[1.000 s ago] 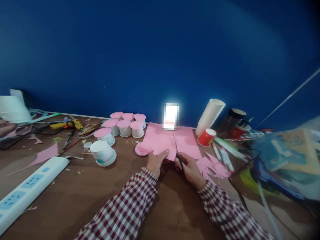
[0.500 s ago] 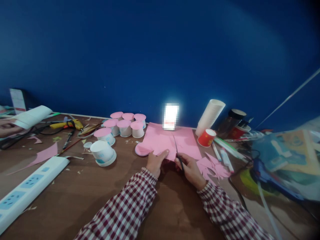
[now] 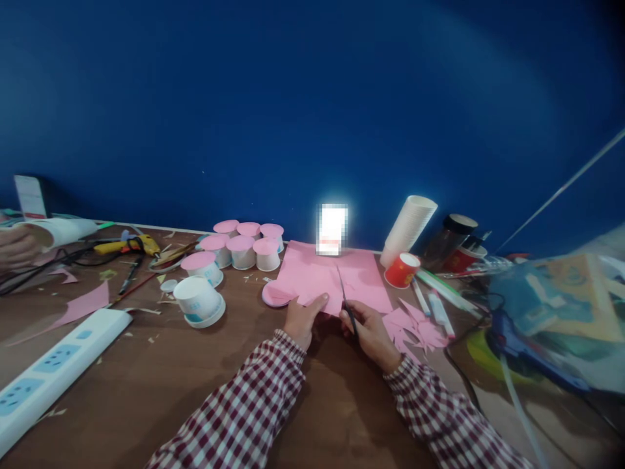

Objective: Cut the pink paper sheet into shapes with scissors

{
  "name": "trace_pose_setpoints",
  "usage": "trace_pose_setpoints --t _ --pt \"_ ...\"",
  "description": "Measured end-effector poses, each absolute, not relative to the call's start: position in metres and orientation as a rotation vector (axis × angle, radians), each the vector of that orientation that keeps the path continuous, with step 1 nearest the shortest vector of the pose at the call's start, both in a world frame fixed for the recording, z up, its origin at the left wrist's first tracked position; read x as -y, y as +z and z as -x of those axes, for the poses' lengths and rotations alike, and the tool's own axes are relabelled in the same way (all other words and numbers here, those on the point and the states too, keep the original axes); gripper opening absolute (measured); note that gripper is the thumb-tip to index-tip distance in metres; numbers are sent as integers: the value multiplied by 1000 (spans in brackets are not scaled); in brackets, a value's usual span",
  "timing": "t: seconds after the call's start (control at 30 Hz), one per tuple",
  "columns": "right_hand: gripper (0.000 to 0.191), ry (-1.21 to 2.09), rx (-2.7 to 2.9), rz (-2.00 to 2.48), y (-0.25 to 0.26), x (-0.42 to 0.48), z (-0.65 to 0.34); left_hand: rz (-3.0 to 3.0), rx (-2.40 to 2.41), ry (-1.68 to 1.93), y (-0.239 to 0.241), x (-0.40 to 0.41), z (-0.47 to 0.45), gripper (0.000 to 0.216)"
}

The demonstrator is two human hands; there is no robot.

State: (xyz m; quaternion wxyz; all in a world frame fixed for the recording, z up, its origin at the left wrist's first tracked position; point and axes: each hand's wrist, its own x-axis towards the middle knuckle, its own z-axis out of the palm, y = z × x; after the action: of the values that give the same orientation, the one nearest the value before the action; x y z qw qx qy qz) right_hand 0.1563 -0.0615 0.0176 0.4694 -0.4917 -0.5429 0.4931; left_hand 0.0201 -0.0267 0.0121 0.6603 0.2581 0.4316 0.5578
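My left hand (image 3: 303,317) pinches the near edge of a pink paper sheet (image 3: 317,273) lying on the brown table (image 3: 161,378). Just to its right, my right hand (image 3: 371,332) is closed around a pair of scissors (image 3: 344,298) whose blades point away from me into the sheet. A pink paper disc (image 3: 274,294) lies at the sheet's left corner. Pink paper scraps (image 3: 415,326) are piled right of my right hand.
Several upturned white cups with pink tops (image 3: 244,244) stand left of the sheet, one white cup (image 3: 198,299) nearer. A cup stack (image 3: 407,225) and a red cup (image 3: 402,269) are at the right, a power strip (image 3: 53,365) at the left. Another person's hand (image 3: 17,244) holds white cups far left.
My hands, scissors and sheet have hardly moved. At the far left the other person's hand has lowered and tilted the white cups it holds.
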Motion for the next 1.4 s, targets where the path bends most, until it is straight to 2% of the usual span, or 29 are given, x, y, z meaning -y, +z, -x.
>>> trace_pose_setpoints --t 0.47,0.8,1.4 --pt "30 1221 1326 1209 16 62 -157 -579 -972 1293 6 24 -21 37" --pt "30 1207 1343 1207 19 62 -156 -601 -955 1270 6 25 -19 28" --pt "29 1186 1358 1222 16 61 -157 -568 -947 1276 7 24 -20 30"
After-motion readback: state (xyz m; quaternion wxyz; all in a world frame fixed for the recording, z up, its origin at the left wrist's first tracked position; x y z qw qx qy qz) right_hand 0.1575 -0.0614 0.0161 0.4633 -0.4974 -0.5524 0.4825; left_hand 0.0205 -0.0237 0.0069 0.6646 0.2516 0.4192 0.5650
